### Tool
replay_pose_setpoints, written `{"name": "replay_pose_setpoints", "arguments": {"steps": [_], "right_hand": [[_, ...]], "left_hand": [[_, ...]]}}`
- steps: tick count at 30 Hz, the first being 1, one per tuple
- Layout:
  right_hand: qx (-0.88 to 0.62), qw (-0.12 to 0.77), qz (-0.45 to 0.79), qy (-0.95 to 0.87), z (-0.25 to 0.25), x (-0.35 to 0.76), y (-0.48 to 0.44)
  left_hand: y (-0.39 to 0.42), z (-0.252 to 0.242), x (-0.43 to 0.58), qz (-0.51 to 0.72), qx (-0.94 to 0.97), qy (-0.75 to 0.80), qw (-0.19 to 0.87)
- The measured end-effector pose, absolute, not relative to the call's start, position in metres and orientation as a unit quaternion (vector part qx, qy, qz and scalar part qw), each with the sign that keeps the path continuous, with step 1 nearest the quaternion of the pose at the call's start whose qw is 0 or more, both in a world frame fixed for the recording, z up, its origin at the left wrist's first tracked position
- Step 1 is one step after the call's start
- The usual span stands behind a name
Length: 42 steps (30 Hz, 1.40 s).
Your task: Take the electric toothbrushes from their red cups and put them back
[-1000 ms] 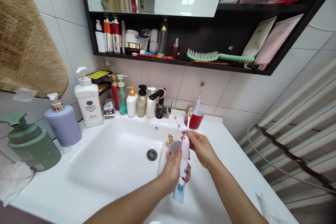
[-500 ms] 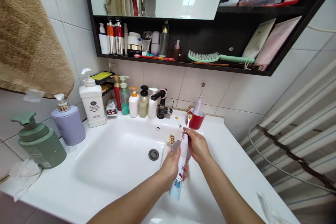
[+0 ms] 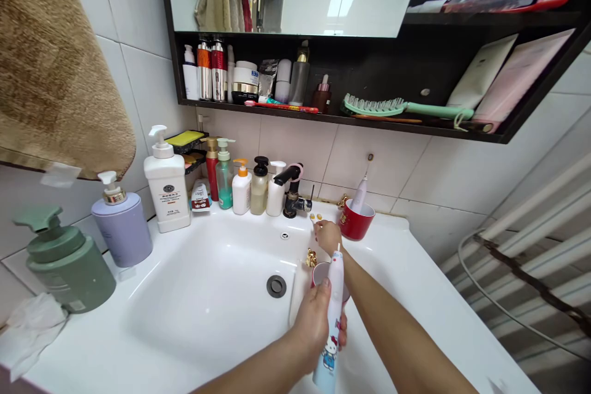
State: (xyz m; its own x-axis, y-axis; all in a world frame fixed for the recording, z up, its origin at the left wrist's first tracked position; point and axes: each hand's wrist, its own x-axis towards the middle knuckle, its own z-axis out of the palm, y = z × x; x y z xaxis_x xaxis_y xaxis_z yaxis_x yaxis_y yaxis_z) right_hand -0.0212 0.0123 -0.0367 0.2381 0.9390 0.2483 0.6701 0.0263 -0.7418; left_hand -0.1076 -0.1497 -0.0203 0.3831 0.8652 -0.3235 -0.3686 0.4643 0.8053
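My left hand (image 3: pixel 315 314) is wrapped around an electric toothbrush handle (image 3: pixel 335 301), white and pale blue with a cartoon cat. Its bare metal shaft points up, with no brush head on it. At the back ledge of the sink, my right hand (image 3: pixel 329 236) is closed, fingertips pinched on a small toothbrush head (image 3: pixel 319 217), its stem mostly hidden by the fingers. Just left of that lies another toothbrush head (image 3: pixel 313 217). A cup (image 3: pixel 319 272) with a gold figure handle (image 3: pixel 311 257) stands partly hidden behind the toothbrush handle.
A red cup (image 3: pixel 357 223) holding a lilac electric toothbrush (image 3: pixel 360 192) stands right of the black faucet (image 3: pixel 292 194). Several pump bottles line the back and left of the white sink (image 3: pixel 221 283). A dark cabinet shelf (image 3: pixel 369 120) overhangs the back.
My right hand has taken the brush head off the toothbrush handle and moved it to the back ledge beside the other head. The view has shifted slightly.
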Motion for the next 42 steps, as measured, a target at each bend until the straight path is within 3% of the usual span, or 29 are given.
{"name": "replay_pose_setpoints", "arguments": {"steps": [6, 14, 20, 24, 27, 42], "right_hand": [[-0.714, 0.354, 0.133, -0.589, -0.026, -0.009, 0.013], [-0.726, 0.379, 0.185, -0.543, -0.02, -0.003, 0.003], [-0.67, 0.459, 0.31, -0.495, 0.001, 0.009, -0.064], [-0.506, 0.577, 0.519, -0.377, 0.017, 0.018, -0.116], [-0.435, 0.594, 0.594, -0.326, 0.02, 0.022, -0.131], [-0.425, 0.596, 0.599, -0.325, 0.023, 0.021, -0.133]], "left_hand": [[-0.15, -0.025, -0.107, 0.403, 0.335, 0.357, 0.773], [-0.15, -0.024, -0.107, 0.399, 0.347, 0.348, 0.774], [-0.159, -0.021, -0.107, 0.385, 0.35, 0.347, 0.781], [-0.168, -0.023, -0.104, 0.36, 0.369, 0.335, 0.789], [-0.172, -0.027, -0.102, 0.332, 0.385, 0.329, 0.796], [-0.171, -0.025, -0.101, 0.312, 0.395, 0.333, 0.797]]}}
